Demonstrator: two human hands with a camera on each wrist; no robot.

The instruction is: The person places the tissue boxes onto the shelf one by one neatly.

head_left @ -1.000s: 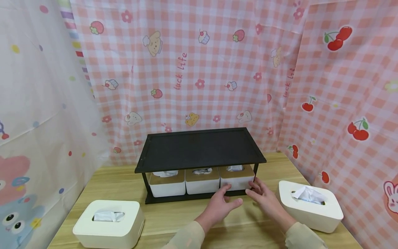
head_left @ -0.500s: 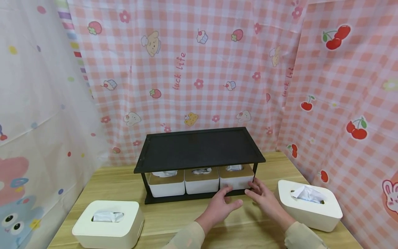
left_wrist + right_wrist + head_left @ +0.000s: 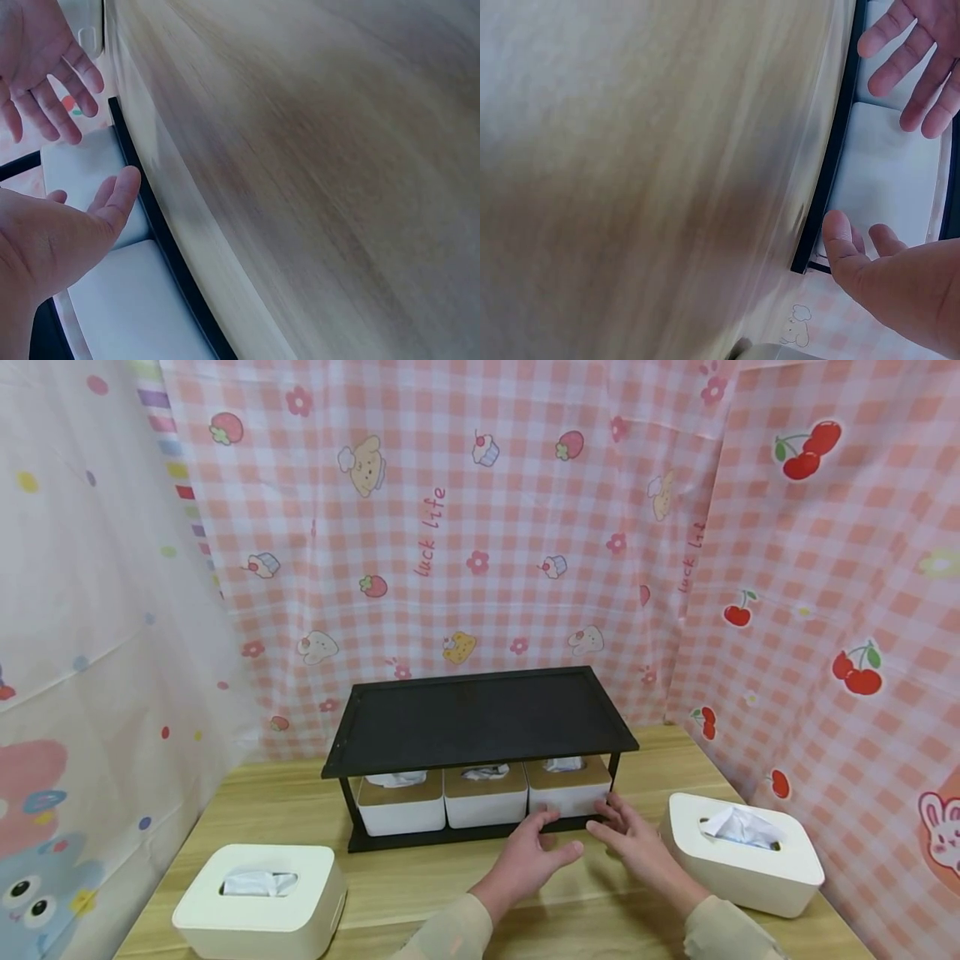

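Observation:
Three white tissue boxes with wood-look lids stand side by side on the lower level of a black two-tier rack: a left box [image 3: 402, 814], a middle box [image 3: 486, 807] and a right box [image 3: 567, 797]. Before the right box, my left hand [image 3: 525, 857] is held with fingers loosely spread and nothing gripped. My right hand [image 3: 637, 847] is at that box's right end, its fingers relaxed. Both wrist views show the palms facing each other across the box front. Whether the fingertips touch the box I cannot tell. The rack's black top [image 3: 480, 718] hides the boxes' backs.
A cream tissue box [image 3: 258, 922] sits at the front left of the wooden table [image 3: 405, 893]. Another cream tissue box [image 3: 742, 881] lies to the right, close beside my right hand. Patterned curtains [image 3: 480, 527] hang behind and on both sides.
Little differs. The whole scene shifts slightly left in the view, and my right hand's fingers have shifted a touch inward. The boxes stay put on the rack.

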